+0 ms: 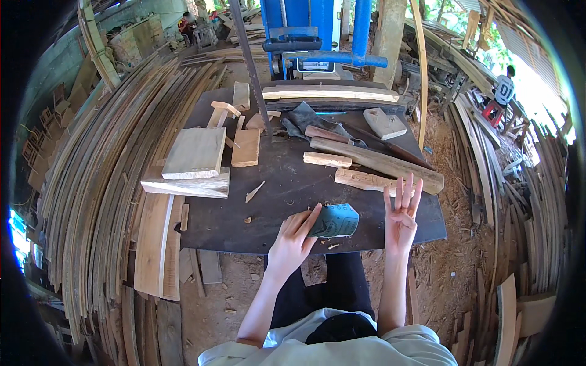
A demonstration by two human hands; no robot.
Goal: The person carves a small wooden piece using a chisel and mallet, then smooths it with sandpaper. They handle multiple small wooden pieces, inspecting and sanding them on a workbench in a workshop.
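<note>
My left hand [295,235] grips a teal sheet with dark printing [336,221], which looks like sandpaper, near the front edge of the dark worktable [232,226]. My right hand [401,216] is raised palm up at the table's front right, three fingers stretched apart and the thumb folded in, holding nothing. Just beyond it lie a short wooden stick [327,159], a longer rough piece [360,178] and a thick weathered batten [390,165]. At the table's left sit stacked pale boards [192,152] and a small wooden block [245,147].
A blue machine [326,39] with a narrow upright blade [259,97] stands behind dark cloth [303,116] and a long plank [329,92]. Long timber stacks [104,177] line both sides. A seated person [185,25] is at back left, another person [504,91] at back right.
</note>
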